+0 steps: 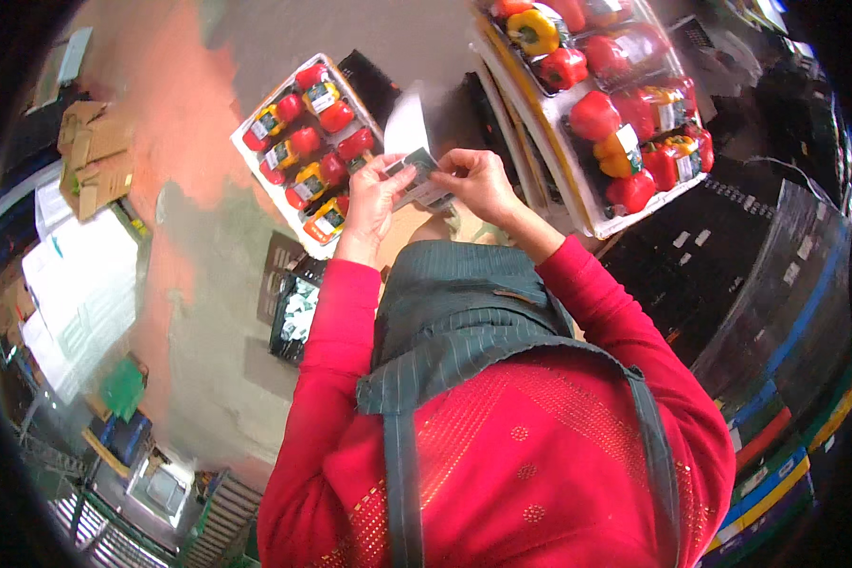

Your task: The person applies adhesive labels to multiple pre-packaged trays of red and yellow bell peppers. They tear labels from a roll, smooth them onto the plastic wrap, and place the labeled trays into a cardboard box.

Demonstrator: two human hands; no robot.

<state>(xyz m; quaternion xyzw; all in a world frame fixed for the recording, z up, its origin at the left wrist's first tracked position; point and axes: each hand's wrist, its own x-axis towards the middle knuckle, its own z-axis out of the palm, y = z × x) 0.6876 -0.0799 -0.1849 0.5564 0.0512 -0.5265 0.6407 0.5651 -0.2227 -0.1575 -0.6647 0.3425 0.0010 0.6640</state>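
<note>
My left hand [371, 202] and my right hand [486, 186] meet in front of my apron, each with thumb and fingers pinched on a strip of labels [406, 127]. The strip has a white backing curling upward and a dark green label between my fingertips. Just beyond my left hand, a white crate [246, 133] holds several packs of red and yellow bell peppers [304, 142] with labels on them. To the right of my right hand stands a taller crate [577, 194] with more packed bell peppers [631, 189], some under clear film.
A black crate [279, 331] with crumpled white and green scraps sits on the floor at my left. Farther left are cardboard boxes [95, 161] and a stack of white sheets [80, 293]. Dark crates [705, 256] stand to the right. A roller conveyor [222, 521] shows at the lower left.
</note>
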